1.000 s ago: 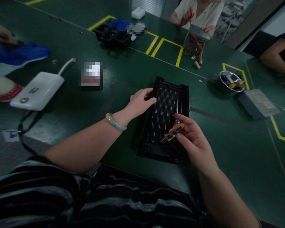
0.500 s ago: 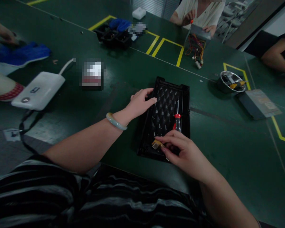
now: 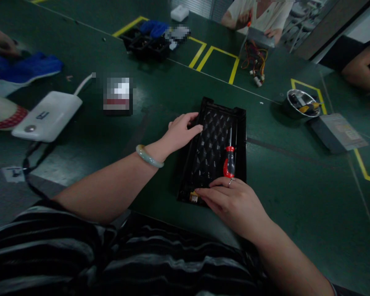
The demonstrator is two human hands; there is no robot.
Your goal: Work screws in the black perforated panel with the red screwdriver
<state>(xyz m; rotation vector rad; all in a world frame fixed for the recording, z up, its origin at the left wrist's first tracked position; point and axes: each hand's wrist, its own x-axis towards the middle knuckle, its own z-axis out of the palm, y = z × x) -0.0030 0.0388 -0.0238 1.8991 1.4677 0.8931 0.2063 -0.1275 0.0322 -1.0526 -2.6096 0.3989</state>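
— Well, what was closest to you?

— The person's left hand (image 3: pixel 183 131) lay over the left rim of a black plastic tray (image 3: pixel 242 144), its fingers loosely spread and pinching nothing. A pale jade bangle (image 3: pixel 149 156) sat on that wrist.

— And the right hand?

— The right hand (image 3: pixel 234 203) lay across the tray's near end, fingers close together and not pinching, with a ring (image 3: pixel 231 181) on one of them. Its fingertips (image 3: pixel 203 192) ended just beside a small gold-coloured piece (image 3: pixel 193 197) in the tray's near-left corner (too small to name from where I stood).

— Was anything else in the tray?

— A red-handled screwdriver (image 3: pixel 229 162) lay near the tray's right wall, just above the right hand.

— And farther off?

— To the right on the green workbench (image 3: pixel 296 197) stood a steel bowl (image 3: pixel 288 107) of tools and, beside it, a flat grey box (image 3: pixel 336 132). To the left lay a white plastic device (image 3: pixel 46 117) with a white cable (image 3: pixel 83 84). Across the bench, a co-worker's hand (image 3: pixel 243 19) was raised above a bundle of coloured wires (image 3: pixel 255 61).
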